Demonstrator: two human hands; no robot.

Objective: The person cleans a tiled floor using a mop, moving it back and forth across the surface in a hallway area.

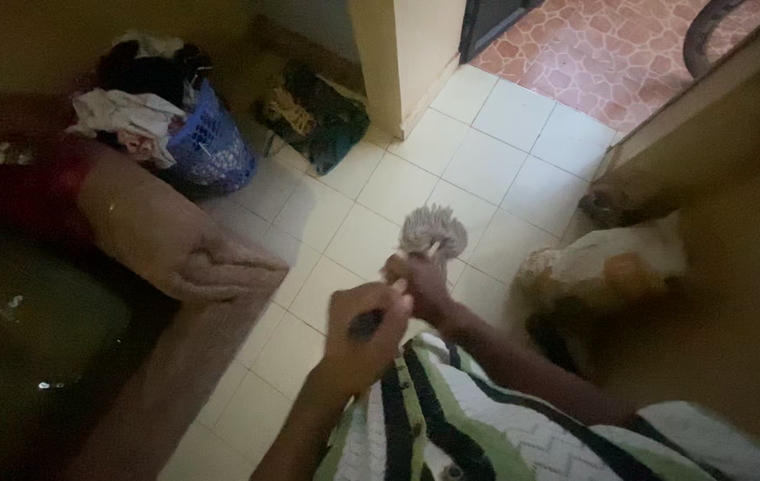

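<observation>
We are gripping the mop (431, 233) over the tiled floor (487, 160): our left hand (364, 330) is clenching its dark handle, our right hand (422, 283) is grasping just below the strands.

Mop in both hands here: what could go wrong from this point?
1. The left hand and right hand grip the mop close to its head in dim, blurred light; fingers might catch in the strands.
2. The blue laundry basket and the dark bundle of cloth lie on the tiled floor nearby; a swing may snag them.
</observation>
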